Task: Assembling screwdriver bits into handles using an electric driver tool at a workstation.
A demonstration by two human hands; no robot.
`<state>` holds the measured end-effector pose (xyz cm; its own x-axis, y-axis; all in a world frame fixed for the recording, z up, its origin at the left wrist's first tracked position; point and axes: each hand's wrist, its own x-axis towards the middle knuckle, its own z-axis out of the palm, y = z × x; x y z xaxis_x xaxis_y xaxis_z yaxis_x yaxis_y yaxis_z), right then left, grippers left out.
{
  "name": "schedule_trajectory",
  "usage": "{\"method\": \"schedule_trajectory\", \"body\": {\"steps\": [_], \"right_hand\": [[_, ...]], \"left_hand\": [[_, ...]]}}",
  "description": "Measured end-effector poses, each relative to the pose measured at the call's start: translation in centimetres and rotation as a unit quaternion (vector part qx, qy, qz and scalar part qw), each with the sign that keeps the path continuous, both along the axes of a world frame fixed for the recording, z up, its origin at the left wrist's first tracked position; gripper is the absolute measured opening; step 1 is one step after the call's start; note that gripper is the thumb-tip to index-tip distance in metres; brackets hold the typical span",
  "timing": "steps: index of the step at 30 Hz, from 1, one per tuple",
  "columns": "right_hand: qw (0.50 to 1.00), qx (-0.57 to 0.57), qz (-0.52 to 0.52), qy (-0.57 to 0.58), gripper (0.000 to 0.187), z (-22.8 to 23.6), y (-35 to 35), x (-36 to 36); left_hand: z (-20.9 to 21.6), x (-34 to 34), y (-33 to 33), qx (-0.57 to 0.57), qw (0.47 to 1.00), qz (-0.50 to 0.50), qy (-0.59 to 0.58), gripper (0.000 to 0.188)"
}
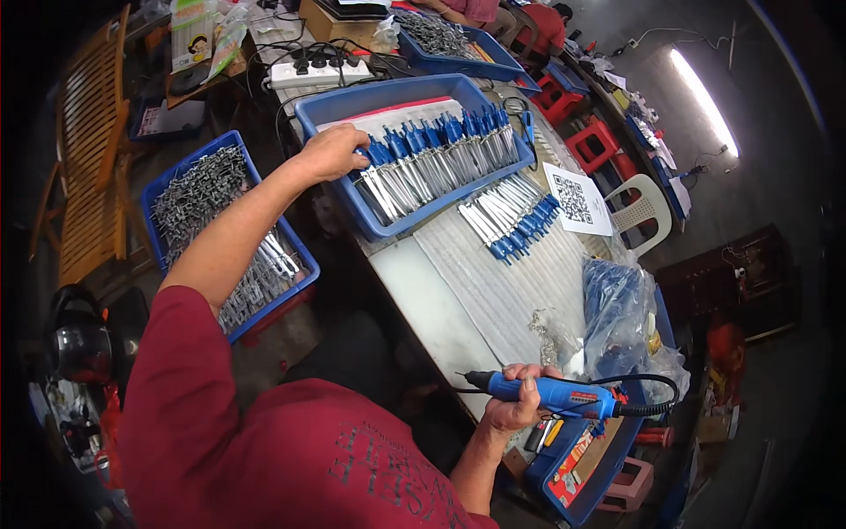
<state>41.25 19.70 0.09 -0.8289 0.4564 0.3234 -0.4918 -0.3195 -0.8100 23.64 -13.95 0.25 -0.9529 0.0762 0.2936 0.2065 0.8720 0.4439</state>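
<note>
My right hand is wrapped round a blue electric screwdriver, its dark tip pointing left and its black cord trailing off to the right. My left arm reaches out to a blue plastic bin on the table. At that bin's left end, the fingers of my left hand close on the blue end of a slim metal piece. Many similar blue-ended metal pieces stand packed in a slanting row inside. Another row of them lies on the table just nearer, blue ends toward me.
A blue bin of grey metal parts stands at the left. Small screws, a clear plastic bag and a printed sheet lie on the table. A white power strip with cords sits behind. A blue tray is at the lower right.
</note>
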Motion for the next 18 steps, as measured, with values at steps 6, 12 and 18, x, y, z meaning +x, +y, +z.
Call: {"method": "schedule_trajectory", "body": {"steps": [6, 12, 18], "right_hand": [[1.0, -0.006, 0.005, -0.002, 0.039, 0.1, -0.2, 0.0], [1.0, -0.007, 0.01, -0.003, 0.039, 0.0, -0.1, 0.1], [1.0, 0.0, 0.002, -0.002, 0.038, -0.1, -0.3, 0.0]], "left_hand": [[-0.2, -0.3, -0.2, -0.019, 1.0, -0.006, -0.022, 0.028], [-0.3, -0.7, -0.7, -0.043, 0.998, -0.053, -0.014, 0.026], [-0.3, -1.0, -0.5, -0.06, 0.994, -0.088, -0.013, 0.023]]}}
